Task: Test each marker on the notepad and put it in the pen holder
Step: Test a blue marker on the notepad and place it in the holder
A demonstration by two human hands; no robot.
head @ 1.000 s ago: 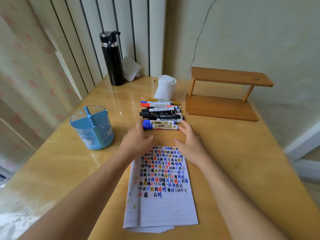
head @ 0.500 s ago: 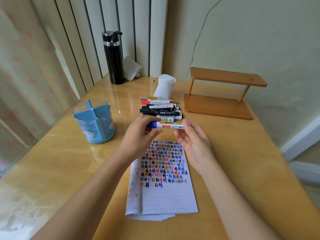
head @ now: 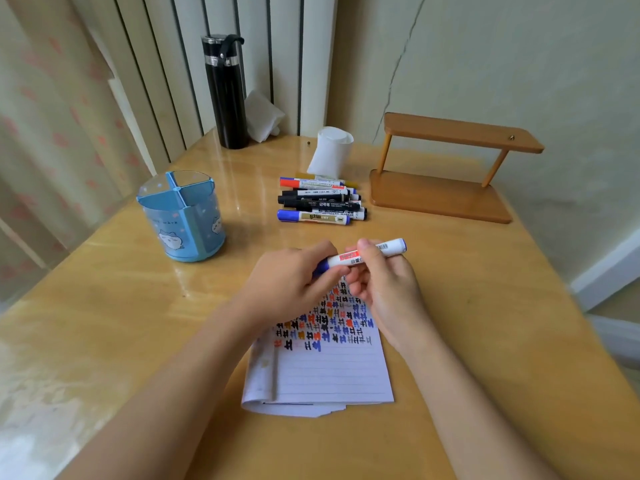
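Though behind the notepad (head: 322, 372), marker pile (head: 320, 203) beside wooden stand (head: 440, 199).

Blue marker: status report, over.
Left hand grips cap end, right hand grips barrel. Blue marker held over notepad, not yet writing. Path to pen holder clear.

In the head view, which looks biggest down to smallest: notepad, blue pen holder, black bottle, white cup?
1. notepad
2. blue pen holder and black bottle: too close to rank, and the holder sits nearer the camera
3. white cup
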